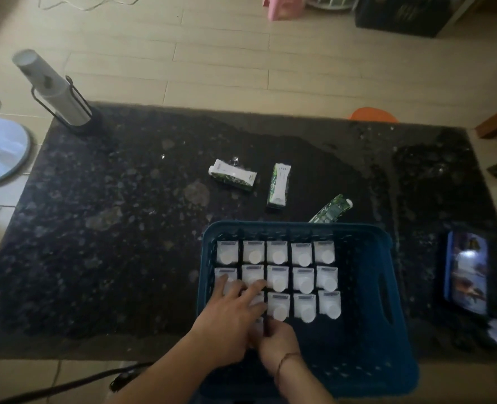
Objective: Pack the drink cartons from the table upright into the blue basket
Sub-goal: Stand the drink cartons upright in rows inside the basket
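Drink cartons point(277, 252): three rows upright in blue basket point(387, 301); three loose cartons point(279, 185) at centre frame remain. Left hand point(229, 313) flat on tops; right hand point(276, 342) grip unclear.

blue basket point(366, 290), lattice walls. upright cartons point(302, 279) show white tops; three loose cartons point(278, 185) white with green leafy print. counter point(110, 228) black, pale-speckled. floor point(212, 53) beige planks.

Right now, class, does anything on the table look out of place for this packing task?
Yes. Three cartons lie on their sides beyond the basket: one, a second, and a third beside the rim. The packed ones stand upright.
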`<control>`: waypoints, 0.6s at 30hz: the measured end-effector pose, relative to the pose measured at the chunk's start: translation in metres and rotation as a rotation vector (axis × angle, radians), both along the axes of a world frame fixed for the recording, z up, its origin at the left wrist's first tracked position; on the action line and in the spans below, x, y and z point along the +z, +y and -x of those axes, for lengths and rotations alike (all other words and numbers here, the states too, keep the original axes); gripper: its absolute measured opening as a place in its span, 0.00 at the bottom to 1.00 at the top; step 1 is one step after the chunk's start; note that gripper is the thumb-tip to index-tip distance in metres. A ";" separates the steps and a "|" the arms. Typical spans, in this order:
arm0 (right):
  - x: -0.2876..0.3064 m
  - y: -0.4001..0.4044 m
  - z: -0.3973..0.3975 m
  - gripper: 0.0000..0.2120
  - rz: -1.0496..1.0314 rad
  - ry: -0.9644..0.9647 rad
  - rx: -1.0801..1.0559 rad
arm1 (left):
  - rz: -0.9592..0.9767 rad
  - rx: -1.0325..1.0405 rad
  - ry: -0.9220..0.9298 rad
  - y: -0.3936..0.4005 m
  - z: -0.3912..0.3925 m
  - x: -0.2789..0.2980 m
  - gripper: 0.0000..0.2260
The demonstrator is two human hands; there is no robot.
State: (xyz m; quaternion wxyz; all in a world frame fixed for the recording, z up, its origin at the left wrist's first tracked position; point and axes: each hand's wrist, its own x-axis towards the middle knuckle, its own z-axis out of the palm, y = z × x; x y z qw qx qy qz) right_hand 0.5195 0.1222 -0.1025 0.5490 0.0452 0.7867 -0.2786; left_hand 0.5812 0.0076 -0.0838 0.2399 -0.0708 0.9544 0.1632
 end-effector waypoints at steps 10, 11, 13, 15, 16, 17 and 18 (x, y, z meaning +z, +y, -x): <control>0.068 0.037 0.121 0.10 0.132 0.345 0.226 | -0.266 0.339 0.596 0.031 0.068 0.036 0.09; 0.076 0.037 0.136 0.10 0.169 0.393 0.208 | -0.263 0.360 0.656 0.031 0.085 0.039 0.08; 0.088 0.034 0.169 0.08 0.258 0.606 0.176 | -0.219 0.403 0.699 0.023 0.121 0.039 0.08; 0.094 0.025 0.208 0.05 0.319 0.797 0.124 | -0.189 0.419 0.677 0.015 0.155 0.034 0.09; 0.094 0.019 0.231 0.04 0.338 0.842 0.082 | -0.167 0.418 0.640 0.011 0.172 0.032 0.09; 0.088 0.015 0.256 0.03 0.342 0.839 0.043 | -0.162 0.433 0.580 0.008 0.187 0.031 0.10; 0.077 0.010 0.282 0.03 0.331 0.789 0.028 | -0.195 0.482 0.503 0.005 0.202 0.031 0.10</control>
